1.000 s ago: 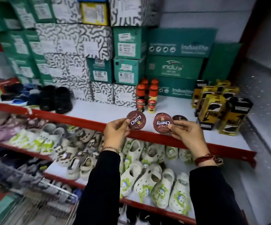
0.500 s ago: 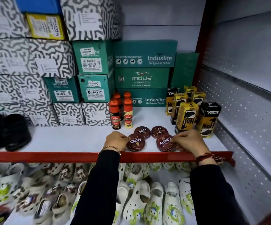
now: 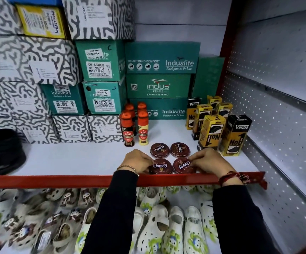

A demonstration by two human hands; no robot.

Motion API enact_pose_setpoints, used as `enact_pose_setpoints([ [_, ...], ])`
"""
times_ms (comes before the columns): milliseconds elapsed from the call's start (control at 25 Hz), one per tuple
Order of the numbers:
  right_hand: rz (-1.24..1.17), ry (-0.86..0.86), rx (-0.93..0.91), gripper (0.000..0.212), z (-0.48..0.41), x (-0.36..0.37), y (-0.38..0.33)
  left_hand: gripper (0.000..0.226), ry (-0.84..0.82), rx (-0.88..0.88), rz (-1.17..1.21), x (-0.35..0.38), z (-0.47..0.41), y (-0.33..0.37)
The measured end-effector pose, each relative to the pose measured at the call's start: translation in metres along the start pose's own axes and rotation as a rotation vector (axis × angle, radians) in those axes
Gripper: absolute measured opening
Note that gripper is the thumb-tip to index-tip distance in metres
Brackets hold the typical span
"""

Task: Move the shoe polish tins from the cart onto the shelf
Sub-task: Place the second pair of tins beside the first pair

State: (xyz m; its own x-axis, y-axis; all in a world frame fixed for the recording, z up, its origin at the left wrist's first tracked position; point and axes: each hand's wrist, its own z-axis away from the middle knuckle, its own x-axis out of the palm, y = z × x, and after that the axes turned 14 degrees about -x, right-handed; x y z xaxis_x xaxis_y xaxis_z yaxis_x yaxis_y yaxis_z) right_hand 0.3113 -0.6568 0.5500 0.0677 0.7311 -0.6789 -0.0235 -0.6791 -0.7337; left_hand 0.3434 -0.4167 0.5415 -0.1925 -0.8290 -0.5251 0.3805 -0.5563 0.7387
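Several round brown Cherry shoe polish tins lie flat on the white shelf (image 3: 75, 158) near its red front edge. Two sit behind: back left tin (image 3: 160, 150) and back right tin (image 3: 180, 149). My left hand (image 3: 136, 161) grips the front left tin (image 3: 160, 166) by its left rim. The fingers of my right hand (image 3: 207, 160) hold the front right tin (image 3: 183, 165) at its right rim. Both front tins rest on the shelf. The cart is out of view.
Kiwi polish bottles (image 3: 127, 129) stand just behind the tins. Yellow and black Venus boxes (image 3: 211, 132) stand to the right. Green and patterned shoe boxes (image 3: 100, 70) fill the back. Black shoes (image 3: 3, 151) sit far left. White clogs (image 3: 156, 224) crowd the lower shelf.
Both hands carried a tin each from in front of the shelf edge down onto the shelf, in front of two tins lying there. The view moved closer and right.
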Motion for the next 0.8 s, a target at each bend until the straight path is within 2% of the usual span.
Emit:
enact_pose_setpoints([
  [80,0.022,0.040,-0.075,0.032,0.003,0.000,-0.003,0.021,0.057,0.046,-0.015,-0.001,0.002,-0.001],
  [160,0.019,0.075,-0.218,0.047,0.006,0.003,-0.007,0.032,0.155,0.188,-0.050,-0.002,0.004,0.002],
  [240,0.074,-0.007,-0.306,0.057,0.004,0.010,-0.011,0.045,0.122,0.363,-0.151,0.001,0.007,0.007],
  [320,0.124,-0.121,-0.308,0.062,0.001,0.018,-0.012,0.053,0.023,0.449,-0.263,0.008,0.006,0.011],
  [440,0.151,-0.148,-0.311,0.061,-0.001,0.027,-0.009,0.056,-0.034,0.430,-0.344,0.015,0.002,0.007],
  [800,0.223,-0.075,-0.356,0.060,0.006,0.022,-0.006,0.049,-0.008,0.434,-0.285,0.011,0.010,-0.002],
])
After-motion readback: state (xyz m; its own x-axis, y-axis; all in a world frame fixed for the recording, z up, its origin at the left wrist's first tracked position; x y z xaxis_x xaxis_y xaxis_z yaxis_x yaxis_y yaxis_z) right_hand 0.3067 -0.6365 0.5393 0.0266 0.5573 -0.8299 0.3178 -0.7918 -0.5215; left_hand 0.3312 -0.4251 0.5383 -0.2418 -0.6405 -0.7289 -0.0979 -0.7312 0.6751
